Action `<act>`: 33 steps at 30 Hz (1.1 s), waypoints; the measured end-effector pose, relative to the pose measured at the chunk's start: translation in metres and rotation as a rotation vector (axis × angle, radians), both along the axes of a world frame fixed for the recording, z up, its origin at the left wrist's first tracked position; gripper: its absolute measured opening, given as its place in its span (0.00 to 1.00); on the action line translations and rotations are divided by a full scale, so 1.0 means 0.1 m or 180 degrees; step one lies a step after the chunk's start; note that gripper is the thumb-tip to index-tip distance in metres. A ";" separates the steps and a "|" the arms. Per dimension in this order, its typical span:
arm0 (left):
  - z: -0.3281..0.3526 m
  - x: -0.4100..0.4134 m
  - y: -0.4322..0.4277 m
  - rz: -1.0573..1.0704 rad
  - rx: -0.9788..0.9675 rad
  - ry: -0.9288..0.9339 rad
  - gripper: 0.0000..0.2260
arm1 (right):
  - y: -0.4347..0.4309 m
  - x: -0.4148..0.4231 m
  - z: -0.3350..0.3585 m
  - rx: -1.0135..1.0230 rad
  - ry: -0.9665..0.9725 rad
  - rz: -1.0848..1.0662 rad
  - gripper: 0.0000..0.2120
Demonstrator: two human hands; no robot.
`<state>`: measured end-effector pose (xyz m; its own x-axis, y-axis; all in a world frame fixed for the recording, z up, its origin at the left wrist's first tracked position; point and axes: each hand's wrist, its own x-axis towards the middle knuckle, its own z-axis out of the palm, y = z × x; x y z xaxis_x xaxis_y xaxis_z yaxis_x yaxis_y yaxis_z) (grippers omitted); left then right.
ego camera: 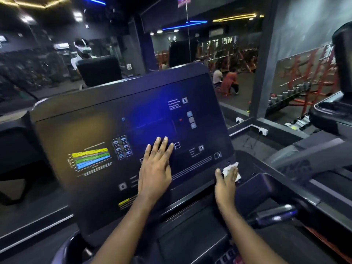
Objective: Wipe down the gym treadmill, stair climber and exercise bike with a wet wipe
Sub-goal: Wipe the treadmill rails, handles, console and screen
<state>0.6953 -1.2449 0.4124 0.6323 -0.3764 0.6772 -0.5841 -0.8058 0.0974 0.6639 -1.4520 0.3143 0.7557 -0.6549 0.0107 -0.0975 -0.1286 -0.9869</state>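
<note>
Wipe (230,168) under right hand (226,182) on console (91,130)

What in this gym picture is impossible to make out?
All in the head view:
- Small print on the treadmill console: too small and blurred to read.
- Most of the wet wipe: covered by the right hand; blur hides whether its fingers pinch or just press it.
- Console buttons under the left hand: hidden by the flat palm.
- Treadmill belt: cut off by the bottom edge.
</note>
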 end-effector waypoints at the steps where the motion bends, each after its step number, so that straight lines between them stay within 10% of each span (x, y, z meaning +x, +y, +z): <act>1: 0.02 0.06 -0.13 0.0015 0.0057 -0.0004 0.27 | -0.10 0.05 0.02 0.0282 -0.0298 -0.0032 0.32; 7: 0.02 0.30 -0.77 0.0444 0.0477 -0.0092 0.26 | -0.89 0.67 0.45 0.1879 -0.0772 0.0426 0.19; 15: -0.20 0.44 -0.97 0.1063 0.0595 -0.0521 0.28 | -0.91 0.52 0.01 0.1861 -0.0446 0.0776 0.46; 33: 0.64 0.92 -1.35 0.0926 -0.0065 -0.0559 0.26 | -1.23 0.99 0.81 0.0574 -0.0224 0.1841 0.52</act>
<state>0.7868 -1.3797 0.4760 0.5842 -0.1827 0.7908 -0.3394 -0.9401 0.0336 0.7633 -1.5746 0.3954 0.9909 -0.1347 0.0005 0.0044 0.0286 -0.9996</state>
